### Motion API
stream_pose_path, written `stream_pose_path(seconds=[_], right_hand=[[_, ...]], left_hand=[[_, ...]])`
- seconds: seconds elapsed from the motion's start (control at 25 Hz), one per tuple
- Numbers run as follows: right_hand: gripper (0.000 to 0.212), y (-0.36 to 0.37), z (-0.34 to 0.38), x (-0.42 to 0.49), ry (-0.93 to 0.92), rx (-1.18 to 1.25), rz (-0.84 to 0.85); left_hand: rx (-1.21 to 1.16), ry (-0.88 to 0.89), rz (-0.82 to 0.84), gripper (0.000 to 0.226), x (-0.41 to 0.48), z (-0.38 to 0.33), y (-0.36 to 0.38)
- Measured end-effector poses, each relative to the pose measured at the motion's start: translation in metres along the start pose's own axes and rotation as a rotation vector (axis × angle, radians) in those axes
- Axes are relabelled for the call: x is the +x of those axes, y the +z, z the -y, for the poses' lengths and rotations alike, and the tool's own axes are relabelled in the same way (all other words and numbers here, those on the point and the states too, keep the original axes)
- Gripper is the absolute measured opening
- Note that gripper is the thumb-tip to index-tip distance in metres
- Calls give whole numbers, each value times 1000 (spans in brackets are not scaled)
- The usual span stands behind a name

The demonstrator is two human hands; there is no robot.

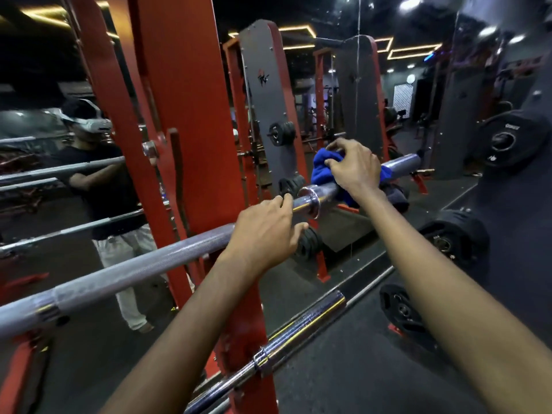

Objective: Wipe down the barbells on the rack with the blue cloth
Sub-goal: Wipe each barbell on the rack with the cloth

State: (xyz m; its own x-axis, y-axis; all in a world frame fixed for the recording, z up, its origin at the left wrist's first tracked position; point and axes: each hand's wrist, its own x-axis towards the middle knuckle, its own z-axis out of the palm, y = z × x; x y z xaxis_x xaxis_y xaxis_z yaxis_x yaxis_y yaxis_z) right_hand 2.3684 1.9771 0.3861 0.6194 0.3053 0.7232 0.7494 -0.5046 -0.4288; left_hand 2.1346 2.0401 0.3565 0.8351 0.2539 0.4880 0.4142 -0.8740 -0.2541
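A: Where are we?
B: A dark gym with a big mirror (44, 174) and a red rack (191, 115) left of the hands.
A: And the hands?
B: The left hand (265, 231) curls around the shiny barbell (125, 264). Further along it, the right hand (355, 165) squeezes the soft blue cloth (324, 171) onto the smooth round end.

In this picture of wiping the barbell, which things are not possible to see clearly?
Head view only:
- Barbell left end: cut off by the picture's left edge.
- Sleeve under the blue cloth: covered by cloth and right hand.
- Left hand grip: the palm side is hidden, so contact with the bar is unclear.
- Lower barbell: its near end is hidden by the left forearm.
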Motion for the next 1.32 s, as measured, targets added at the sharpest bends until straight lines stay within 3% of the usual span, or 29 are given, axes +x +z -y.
stream_pose_path(seconds=[0.16,0.36,0.52,0.64,0.76,0.92,1.12,1.2,1.32], right_hand=[[36,6,-11,-23,-92,45,7],[53,-15,-23,-85,-219,307,48],[50,-10,-29,-81,-385,508,22],[39,7,-18,-59,-401,552,-25],[32,21,-10,-72,-308,600,-197],[44,50,-12,-124,-193,773,-327],[61,35,18,-152,239,1131,-241],[61,30,26,-162,403,1273,-202],[54,39,27,-163,717,1615,-9]], left_hand=[[60,-73,8,61,23,-11,9],[154,-165,-145,51,17,-19,19],[169,-221,-162,48,13,-25,27],[165,-273,-176,47,13,-28,25],[203,-296,-204,41,12,-33,23],[225,-321,-203,38,13,-34,22],[253,-332,-188,39,14,-34,21],[254,-346,-186,40,14,-35,22],[240,-362,-182,42,15,-36,23]])
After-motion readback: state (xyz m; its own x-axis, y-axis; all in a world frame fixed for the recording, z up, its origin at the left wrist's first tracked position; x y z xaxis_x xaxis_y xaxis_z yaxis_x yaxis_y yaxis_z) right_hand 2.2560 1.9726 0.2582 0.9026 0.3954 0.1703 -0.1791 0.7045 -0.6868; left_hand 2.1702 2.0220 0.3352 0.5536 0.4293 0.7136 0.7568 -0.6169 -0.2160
